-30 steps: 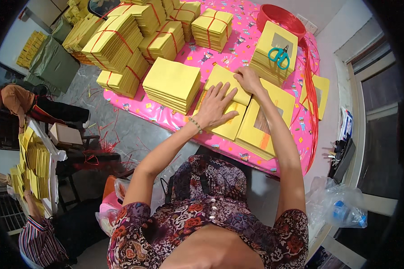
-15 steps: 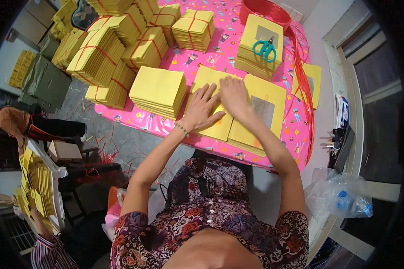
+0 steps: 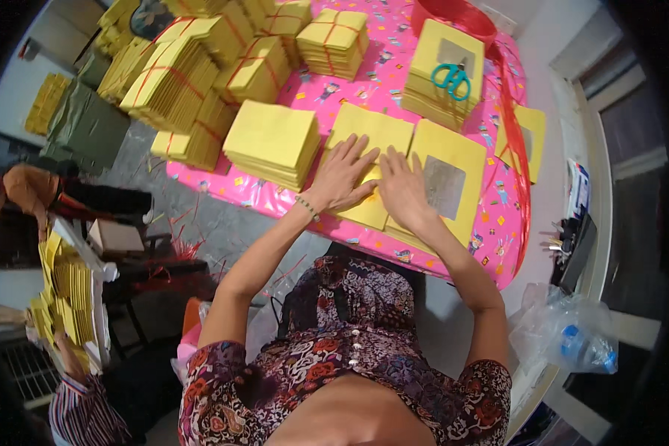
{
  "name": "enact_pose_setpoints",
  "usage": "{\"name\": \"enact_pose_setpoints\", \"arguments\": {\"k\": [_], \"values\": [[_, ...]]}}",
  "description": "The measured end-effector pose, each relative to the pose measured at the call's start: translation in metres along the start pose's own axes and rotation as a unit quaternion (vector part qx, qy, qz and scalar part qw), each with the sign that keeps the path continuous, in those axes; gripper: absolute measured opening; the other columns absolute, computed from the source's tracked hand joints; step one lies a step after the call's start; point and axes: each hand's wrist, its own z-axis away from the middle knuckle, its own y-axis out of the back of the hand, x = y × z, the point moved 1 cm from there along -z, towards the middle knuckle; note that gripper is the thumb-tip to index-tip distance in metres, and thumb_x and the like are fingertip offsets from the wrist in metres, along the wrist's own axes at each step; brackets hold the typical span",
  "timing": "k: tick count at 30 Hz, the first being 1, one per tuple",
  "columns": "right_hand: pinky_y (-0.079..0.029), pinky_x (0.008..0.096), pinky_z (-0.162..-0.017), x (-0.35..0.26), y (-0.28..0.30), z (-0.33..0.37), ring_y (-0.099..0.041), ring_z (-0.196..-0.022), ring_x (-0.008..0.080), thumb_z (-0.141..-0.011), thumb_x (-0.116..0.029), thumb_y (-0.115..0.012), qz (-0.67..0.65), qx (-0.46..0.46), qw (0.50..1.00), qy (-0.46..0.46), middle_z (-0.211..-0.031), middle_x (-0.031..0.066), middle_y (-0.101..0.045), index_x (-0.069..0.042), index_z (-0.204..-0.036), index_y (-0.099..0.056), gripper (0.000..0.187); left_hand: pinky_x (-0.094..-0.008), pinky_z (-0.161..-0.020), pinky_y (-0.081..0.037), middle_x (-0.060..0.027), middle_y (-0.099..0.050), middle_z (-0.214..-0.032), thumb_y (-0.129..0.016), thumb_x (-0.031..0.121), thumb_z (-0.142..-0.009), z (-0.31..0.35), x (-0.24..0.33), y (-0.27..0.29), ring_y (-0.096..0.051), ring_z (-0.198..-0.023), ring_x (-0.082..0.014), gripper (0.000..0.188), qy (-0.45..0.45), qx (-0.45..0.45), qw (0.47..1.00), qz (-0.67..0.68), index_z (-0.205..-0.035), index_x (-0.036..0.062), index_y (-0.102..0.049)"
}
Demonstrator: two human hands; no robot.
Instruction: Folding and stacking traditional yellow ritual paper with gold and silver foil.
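Note:
Yellow paper [image 3: 372,125], which looks folded, lies on the pink table beneath my two hands. My left hand [image 3: 342,177] presses flat on it, palm down with fingers spread. Close beside it, my right hand [image 3: 406,192] also lies flat, fingers stretched away from me, at the paper's right side. Touching distance to the right is a stack of larger yellow sheets [image 3: 468,152], its top sheet bearing a grey rectangular patch. Left of my hands stands a neat pile of folded yellow paper [image 3: 271,137]. What lies under my palms is hidden.
Bundles tied with red string [image 3: 171,82] crowd the table's far left. Green-handled scissors [image 3: 452,80] rest on another stack at the back right, near a red basin [image 3: 453,18] and hanging red strands [image 3: 514,141]. Two other people work at the left; a clear plastic bag [image 3: 565,327] lies right.
My right hand, curled near the paper's far edge before, has come toward me and flattened with fingers extended. My left hand stays spread on the paper. The whole view has shifted slightly.

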Motion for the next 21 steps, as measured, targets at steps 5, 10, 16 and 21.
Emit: {"name": "enact_pose_setpoints", "arguments": {"k": [5, 10, 16, 21], "values": [[-0.021, 0.0512, -0.117, -0.001, -0.011, 0.003, -0.044, -0.132, 0.0354, -0.092, -0.03, -0.054, 0.025, -0.027, 0.999, 0.01, -0.14, 0.0247, -0.049, 0.007, -0.134, -0.05, 0.056, -0.0511, -0.116, -0.024, -0.026, -0.035, -0.15, -0.05, 0.048, -0.092, -0.002, -0.003, -0.011, -0.028, -0.142, -0.0434, 0.067, -0.048, 0.02, 0.999, 0.004, -0.144, 0.008, -0.043], [-0.02, 0.0498, -0.118, -0.004, -0.005, -0.001, -0.046, -0.13, 0.037, -0.091, -0.025, -0.051, 0.082, -0.07, 0.994, 0.021, -0.141, 0.0251, -0.048, 0.009, -0.135, -0.049, 0.055, -0.0511, -0.117, -0.022, -0.0252, -0.033, -0.152, -0.048, 0.053, -0.093, 0.003, -0.005, -0.011, -0.026, -0.143, -0.0432, 0.067, -0.042, 0.033, 0.998, 0.014, -0.145, 0.011, -0.044], [-0.023, 0.0515, -0.116, -0.007, 0.006, -0.004, -0.049, -0.125, 0.0365, -0.088, -0.019, -0.056, 0.056, -0.084, 0.994, 0.033, -0.132, 0.0245, -0.052, 0.009, -0.134, -0.047, 0.054, -0.0517, -0.119, -0.018, -0.0252, -0.032, -0.152, -0.045, 0.059, -0.092, 0.016, -0.003, -0.012, -0.022, -0.144, -0.0443, 0.07, 0.008, 0.079, 0.996, -0.042, -0.146, 0.0149, -0.043], [-0.027, 0.0532, -0.115, -0.004, 0.007, -0.006, -0.05, -0.12, 0.0338, -0.085, -0.012, -0.058, 0.039, -0.103, 0.993, 0.038, -0.117, 0.0209, -0.054, 0.007, -0.13, -0.047, 0.05, -0.0535, -0.118, -0.019, -0.0281, -0.033, -0.15, -0.047, 0.061, -0.09, 0.014, -0.01, -0.019, -0.022, -0.141, -0.0497, 0.074, 0.014, 0.069, 0.997, -0.034, -0.146, 0.0134, -0.043]]}}
